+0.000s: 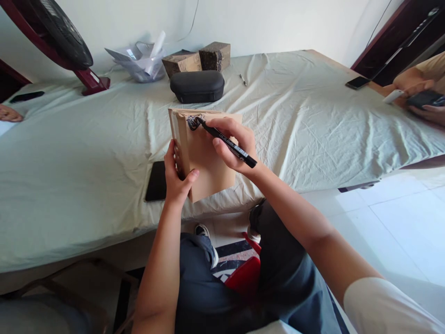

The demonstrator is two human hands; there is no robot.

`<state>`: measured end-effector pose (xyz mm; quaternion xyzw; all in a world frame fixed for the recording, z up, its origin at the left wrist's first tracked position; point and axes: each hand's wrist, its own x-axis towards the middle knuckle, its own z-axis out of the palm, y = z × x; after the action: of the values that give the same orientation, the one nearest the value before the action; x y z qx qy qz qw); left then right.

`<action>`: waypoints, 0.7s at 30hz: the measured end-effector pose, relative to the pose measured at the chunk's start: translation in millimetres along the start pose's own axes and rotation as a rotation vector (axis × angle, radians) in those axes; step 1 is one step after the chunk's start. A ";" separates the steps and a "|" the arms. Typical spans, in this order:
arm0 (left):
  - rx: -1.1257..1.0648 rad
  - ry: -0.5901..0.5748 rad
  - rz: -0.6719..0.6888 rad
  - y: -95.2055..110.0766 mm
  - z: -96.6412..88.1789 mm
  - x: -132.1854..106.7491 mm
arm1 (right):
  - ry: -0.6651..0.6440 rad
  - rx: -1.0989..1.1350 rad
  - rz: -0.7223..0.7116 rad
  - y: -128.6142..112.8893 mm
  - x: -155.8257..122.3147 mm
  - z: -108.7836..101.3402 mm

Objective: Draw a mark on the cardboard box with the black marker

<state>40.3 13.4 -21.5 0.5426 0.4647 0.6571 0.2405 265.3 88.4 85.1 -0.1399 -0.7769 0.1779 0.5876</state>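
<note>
My left hand (176, 176) grips the lower left edge of a stack of brown paper bags (205, 162), holding it upright over the near edge of the table. My right hand (232, 144) is closed on a black marker pen (227, 142). The pen's tip touches a dark scribbled mark near the top left corner of the front bag.
A black phone (156, 182) lies on the pale sheet-covered table (86, 153) beside my left hand. Behind the bags sit a black case (197, 86), two brown blocks (196, 60) and crumpled plastic (141, 60). A fan (62, 37) stands far left. Another person's hands (422, 93) hold a phone at the right.
</note>
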 end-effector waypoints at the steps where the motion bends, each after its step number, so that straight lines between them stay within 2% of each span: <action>1: -0.012 0.004 -0.002 -1.7 -0.5 0.2 | -0.013 -0.017 0.034 0.3 -0.6 0.2; 4: -0.036 0.012 -0.020 -3.8 -1.0 0.1 | -0.057 -0.039 0.130 0.0 -1.8 -0.4; 10: -0.037 0.003 0.000 -3.8 -2.5 -0.1 | -0.056 0.012 0.178 -0.3 -0.9 -5.1; 13: -0.020 -0.007 0.016 -6.4 -5.3 0.7 | 0.048 0.001 0.226 3.8 0.1 -7.6; 17: 0.017 -0.017 0.036 -9.2 -8.3 1.4 | 0.225 0.000 0.360 13.6 3.3 -11.7; 21: 0.037 -0.003 0.043 -13.0 -11.4 2.5 | 0.314 0.028 0.478 25.0 8.0 -20.2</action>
<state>26.5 17.3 -31.4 0.5579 0.4646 0.6526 0.2168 282.7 116.5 86.0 -0.3366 -0.6189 0.2983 0.6440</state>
